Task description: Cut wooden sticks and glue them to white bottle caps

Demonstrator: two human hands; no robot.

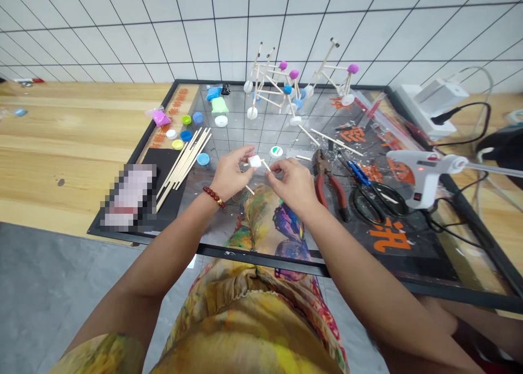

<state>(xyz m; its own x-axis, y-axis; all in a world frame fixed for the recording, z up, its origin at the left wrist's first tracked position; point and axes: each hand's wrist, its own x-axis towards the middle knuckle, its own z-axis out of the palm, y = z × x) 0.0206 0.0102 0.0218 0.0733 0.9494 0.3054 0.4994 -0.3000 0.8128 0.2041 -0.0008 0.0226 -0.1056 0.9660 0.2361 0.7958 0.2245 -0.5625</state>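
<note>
My left hand [233,172], a beaded bracelet on its wrist, pinches a small white piece [255,161] between thumb and fingers; whether it is a cap or a lump of clay I cannot make out. Closed on a short wooden stick [265,165], my right hand [293,183] keeps the stick's far end close to the white piece. Whether the two touch is unclear. Just behind them lies a white cap with a green mark [277,151]. Another short stick [250,189] lies below my left fingers.
Stick models [269,85] with coloured balls stand at the back. Long sticks [186,164], coloured caps [203,159] and clay packets [219,104] lie left. Pliers [327,183], scissors [370,191] and a glue gun [425,172] with cords lie right on the black-framed glass [261,257].
</note>
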